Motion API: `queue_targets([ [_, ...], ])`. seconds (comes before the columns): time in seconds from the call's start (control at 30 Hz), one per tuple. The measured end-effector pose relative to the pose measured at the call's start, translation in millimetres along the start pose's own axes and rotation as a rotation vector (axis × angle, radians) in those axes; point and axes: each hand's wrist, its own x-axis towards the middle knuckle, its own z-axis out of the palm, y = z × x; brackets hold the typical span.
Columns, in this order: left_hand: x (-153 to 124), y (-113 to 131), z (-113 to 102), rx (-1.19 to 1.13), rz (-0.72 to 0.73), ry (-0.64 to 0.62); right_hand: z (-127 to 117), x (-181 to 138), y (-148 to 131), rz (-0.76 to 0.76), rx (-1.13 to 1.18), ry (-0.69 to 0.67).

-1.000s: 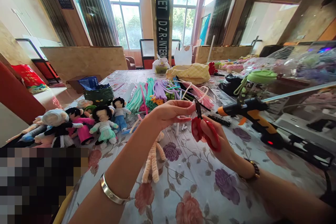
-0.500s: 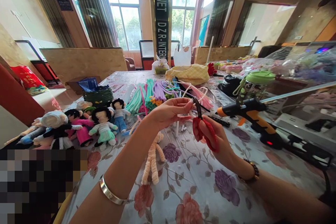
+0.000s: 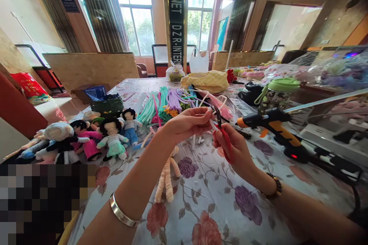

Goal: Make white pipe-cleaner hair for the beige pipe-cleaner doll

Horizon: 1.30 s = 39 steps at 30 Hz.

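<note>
My right hand [image 3: 234, 149] grips red-handled scissors [image 3: 222, 132], blades pointing up and away. My left hand [image 3: 186, 124] pinches a thin pale pipe cleaner piece [image 3: 214, 125] right beside the blades, above the table. A cream pipe-cleaner doll body [image 3: 166, 178] lies on the floral tablecloth [image 3: 212, 203] just under my left wrist.
Finished dolls [image 3: 112, 136] lie at the left. A heap of coloured pipe cleaners [image 3: 166, 103] sits mid-table, a yellow bag [image 3: 208, 80] behind it. A black-and-orange glue gun [image 3: 276, 124] stands at the right, next to a green-lidded bottle [image 3: 280, 93] and plastic bags.
My right hand has squeezed the scissor handles together and turned slightly; the blades have closed in on the piece my left hand pinches. Both hands stay in about the same place.
</note>
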Motion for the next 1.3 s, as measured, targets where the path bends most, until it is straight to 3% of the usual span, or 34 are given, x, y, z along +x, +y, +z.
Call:
queue_targets([
  [0.43,1,-1,3,0.021,-0.021,0.006,-1,0,-1,-0.010,-0.040,-0.017],
  [0.63,-13,19,-2,0.263,-0.053,0.003,-8,6,0,0.034,0.005,-0.029],
  [0.83,-35,52,-12,0.591,-0.051,0.146,-12,10,-2,0.076,-0.043,-0.173],
  [0.97,-43,60,-14,0.772,-0.058,0.234,-10,9,-1,0.130,-0.112,-0.297],
  [1.13,-44,59,-13,0.851,-0.152,0.224,-9,8,4,0.201,-0.180,-0.420],
  [1.3,-45,58,-22,0.805,-0.284,0.112,-9,6,5,0.219,-0.248,-0.538],
])
